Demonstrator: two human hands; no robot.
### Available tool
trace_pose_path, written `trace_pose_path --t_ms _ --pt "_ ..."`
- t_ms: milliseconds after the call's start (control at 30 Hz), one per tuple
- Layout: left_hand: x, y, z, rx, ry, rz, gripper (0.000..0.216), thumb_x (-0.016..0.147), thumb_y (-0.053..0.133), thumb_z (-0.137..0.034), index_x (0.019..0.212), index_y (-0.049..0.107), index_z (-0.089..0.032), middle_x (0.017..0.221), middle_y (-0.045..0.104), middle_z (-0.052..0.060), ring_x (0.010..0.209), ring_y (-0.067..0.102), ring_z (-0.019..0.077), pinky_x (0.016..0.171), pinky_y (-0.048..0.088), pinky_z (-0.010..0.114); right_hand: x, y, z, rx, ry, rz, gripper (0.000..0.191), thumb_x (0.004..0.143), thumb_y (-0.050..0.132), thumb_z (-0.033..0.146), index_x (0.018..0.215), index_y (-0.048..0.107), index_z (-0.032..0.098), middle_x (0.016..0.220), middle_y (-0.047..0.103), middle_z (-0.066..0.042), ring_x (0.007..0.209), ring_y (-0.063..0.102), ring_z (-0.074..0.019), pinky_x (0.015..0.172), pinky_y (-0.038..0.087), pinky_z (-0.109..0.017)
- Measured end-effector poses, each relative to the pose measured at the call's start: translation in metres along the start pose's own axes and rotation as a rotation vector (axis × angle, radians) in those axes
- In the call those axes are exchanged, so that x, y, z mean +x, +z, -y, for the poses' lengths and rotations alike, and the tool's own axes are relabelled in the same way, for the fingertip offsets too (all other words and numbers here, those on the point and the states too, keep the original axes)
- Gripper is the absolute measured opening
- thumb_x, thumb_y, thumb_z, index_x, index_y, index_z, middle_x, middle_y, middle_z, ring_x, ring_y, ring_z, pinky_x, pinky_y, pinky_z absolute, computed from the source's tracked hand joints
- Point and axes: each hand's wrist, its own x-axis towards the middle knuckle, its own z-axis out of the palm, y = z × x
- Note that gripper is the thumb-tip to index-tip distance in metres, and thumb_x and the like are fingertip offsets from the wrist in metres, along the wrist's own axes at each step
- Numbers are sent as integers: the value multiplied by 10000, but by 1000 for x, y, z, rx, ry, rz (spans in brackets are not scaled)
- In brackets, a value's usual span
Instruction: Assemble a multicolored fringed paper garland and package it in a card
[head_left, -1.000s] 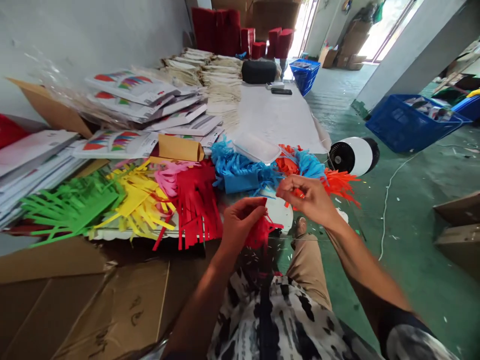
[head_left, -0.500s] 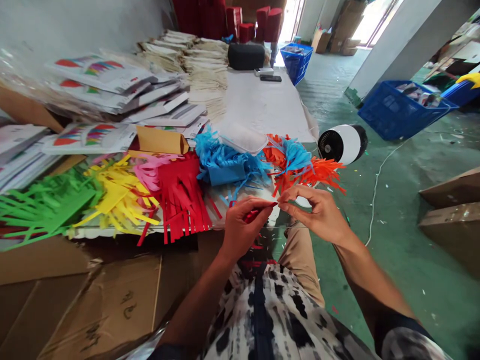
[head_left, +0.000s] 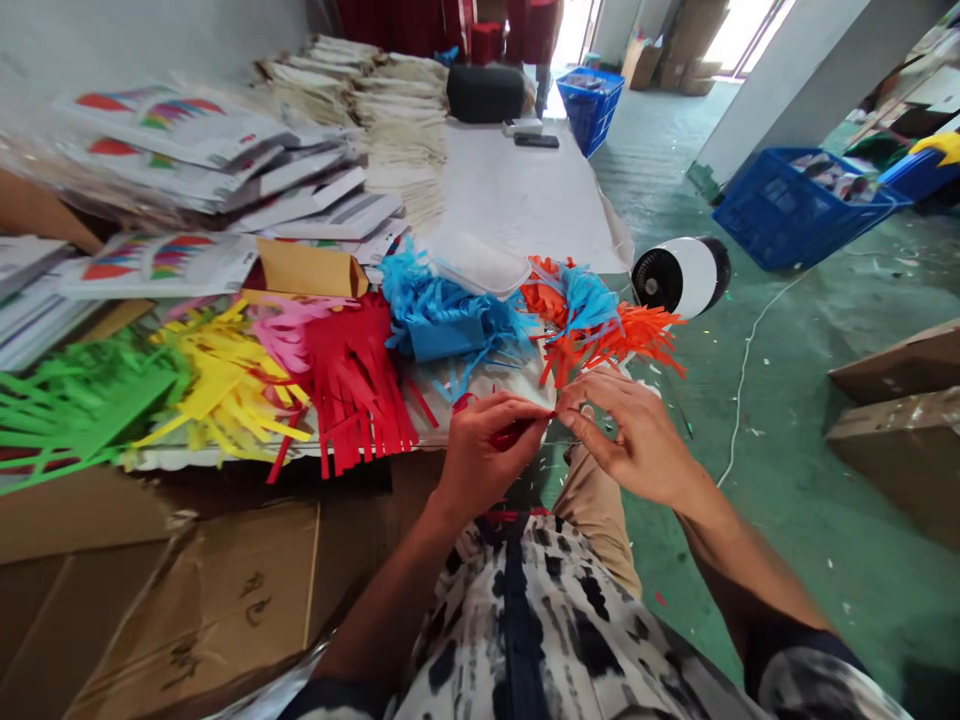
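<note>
Head view: the left hand (head_left: pixel 484 450) is clenched around a small red paper piece (head_left: pixel 516 432), held just off the bench's near edge, above the person's lap. The right hand (head_left: pixel 634 435) pinches the same piece's tip with thumb and forefinger. Along the near edge of the bench (head_left: pixel 525 195) lie fringed paper bundles: green (head_left: pixel 82 400), yellow (head_left: pixel 217 380), red (head_left: pixel 352 385), blue (head_left: pixel 442 320) and, at the right corner, orange (head_left: pixel 622 340). A white fan (head_left: pixel 679 275) sits just beyond that corner.
</note>
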Motion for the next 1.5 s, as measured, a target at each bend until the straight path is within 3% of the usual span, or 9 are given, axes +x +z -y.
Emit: trace_pose_path --t_ms 200,467,667,800,933,1033,1300,1500 --pt "-2 -2 -4 -17 -9 36 148 894 759 -152 938 854 -258 910 796 42 831 722 178 787 535 272 -4 0 2 -14 9 48 35 1037 599 267 1021 626 253 983 724 -58 939 668 -240 841 510 -387" --pt "-3 -1 -6 61 26 52 160 916 731 -155 961 843 -261 920 790 42 849 727 179 807 533 273 -8 3 5 -15 38 14 56 1020 588 210 991 615 250 936 728 -39 873 666 -215 790 503 -362" --pt "-6 3 0 -7 -43 64 81 913 773 -215 954 835 -248 878 789 41 816 712 182 764 536 276 -12 5 5 -38 52 19 97 1011 537 178 946 570 243 868 671 -35 821 618 -209 734 471 -356" --pt "-6 4 3 -10 -65 59 54 911 777 -223 916 829 -238 861 781 36 801 706 176 760 537 273 -15 5 4 6 115 34 96 1019 558 199 968 620 253 876 684 -25 811 624 -199 681 477 -336" --pt "-4 4 3 3 -62 83 67 900 777 -186 889 822 -234 853 780 28 791 707 168 760 541 265 -18 6 3 19 108 21 75 1010 609 210 979 646 267 932 725 -26 874 661 -214 749 514 -365" --pt "-6 8 5 -62 -136 60 25 889 797 -208 876 814 -220 838 786 24 758 713 156 714 548 244 -19 7 2 -16 99 -3 75 1003 604 195 977 634 258 911 715 -29 859 661 -220 756 505 -373" --pt "-16 5 10 -138 -300 49 176 884 824 -295 1046 818 -225 938 816 41 813 765 172 725 594 240 -21 7 -4 -1 164 -21 63 1012 596 217 959 618 243 901 701 -22 847 668 -203 738 492 -345" --pt "-14 4 11 -81 -260 27 46 892 804 -246 899 822 -204 815 791 15 689 709 130 637 550 201 -23 8 -6 90 193 12 36 1021 628 247 1001 658 249 957 733 -16 884 687 -193 801 515 -347"
